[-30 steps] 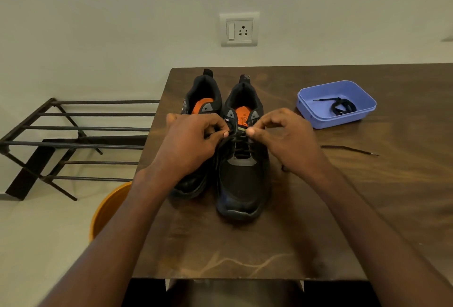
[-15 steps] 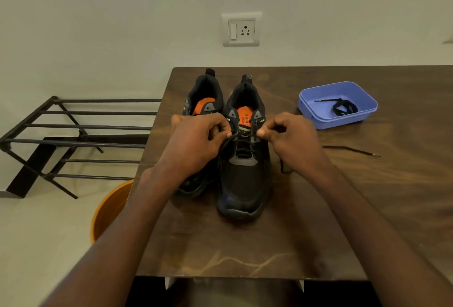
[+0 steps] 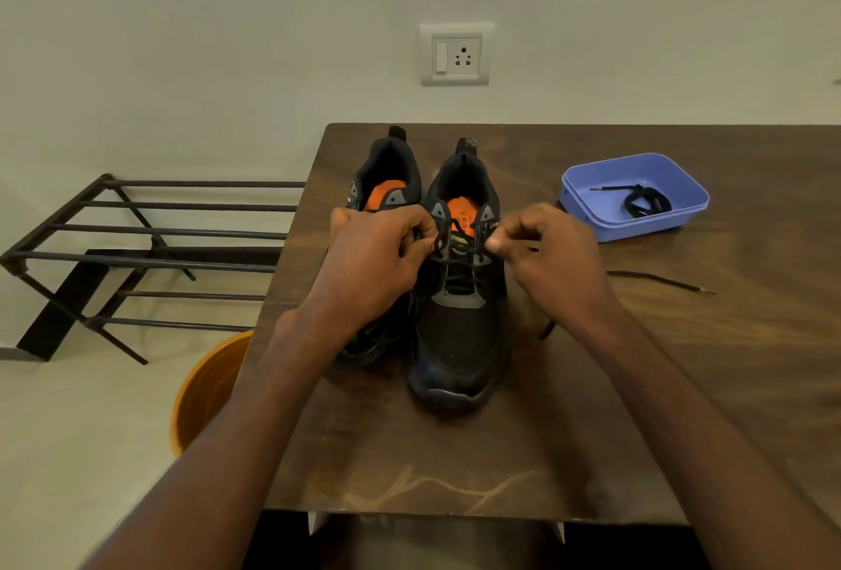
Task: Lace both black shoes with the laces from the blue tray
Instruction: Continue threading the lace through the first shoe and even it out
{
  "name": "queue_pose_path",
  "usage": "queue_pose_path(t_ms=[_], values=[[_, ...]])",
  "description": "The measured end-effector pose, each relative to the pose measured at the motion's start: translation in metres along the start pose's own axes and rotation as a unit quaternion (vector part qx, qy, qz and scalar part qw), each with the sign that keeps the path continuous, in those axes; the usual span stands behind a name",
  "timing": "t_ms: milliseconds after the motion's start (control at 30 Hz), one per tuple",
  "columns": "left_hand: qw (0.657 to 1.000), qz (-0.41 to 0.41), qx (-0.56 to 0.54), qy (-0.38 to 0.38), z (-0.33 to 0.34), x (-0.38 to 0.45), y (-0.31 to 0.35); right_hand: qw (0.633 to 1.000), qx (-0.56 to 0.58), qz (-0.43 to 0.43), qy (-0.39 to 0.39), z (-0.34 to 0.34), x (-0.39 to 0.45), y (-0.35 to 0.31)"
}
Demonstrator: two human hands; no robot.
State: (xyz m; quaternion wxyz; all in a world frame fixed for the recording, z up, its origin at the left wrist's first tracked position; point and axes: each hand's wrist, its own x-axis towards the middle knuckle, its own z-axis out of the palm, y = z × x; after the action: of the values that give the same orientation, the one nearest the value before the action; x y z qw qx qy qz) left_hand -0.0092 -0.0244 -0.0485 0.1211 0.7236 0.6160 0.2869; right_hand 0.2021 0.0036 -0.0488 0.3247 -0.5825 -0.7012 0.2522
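Frame centre: left hand (image 3: 377,264) & right hand (image 3: 546,255) fingers each pinch the lace (image 3: 459,271) on the right shoe (image 3: 457,333); left shoe (image 3: 387,187) approx half hidden. 1 spare lace (image 3: 646,203) in blue tray (image 3: 591,214), upper right.

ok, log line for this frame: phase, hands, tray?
phase: lacing right-hand shoe, upper eyelets | left hand: pinches lace | right hand: pinches lace | blue tray: one coiled lace left

Dim, warm indoor light, soft shadows, faint sheen on the table (image 3: 682,387) — wide-angle bending at edges, slightly soft focus
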Motion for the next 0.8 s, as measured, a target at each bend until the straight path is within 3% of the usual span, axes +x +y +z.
queue_pose_path(t_ms=[133,400,800], values=[[1.0,-0.002,0.03,0.007,0.0,-0.001,0.002,0.996,0.005,0.076,0.051,-0.018,0.007,0.017],[1.0,-0.002,0.012,0.002,-0.002,0.0,0.003,0.999,0.009,-0.027,-0.036,-0.001,0.0,0.001],[0.996,0.021,0.08,0.017,-0.006,-0.005,0.007,0.999,0.029,-0.002,-0.021,-0.007,-0.004,-0.001]])
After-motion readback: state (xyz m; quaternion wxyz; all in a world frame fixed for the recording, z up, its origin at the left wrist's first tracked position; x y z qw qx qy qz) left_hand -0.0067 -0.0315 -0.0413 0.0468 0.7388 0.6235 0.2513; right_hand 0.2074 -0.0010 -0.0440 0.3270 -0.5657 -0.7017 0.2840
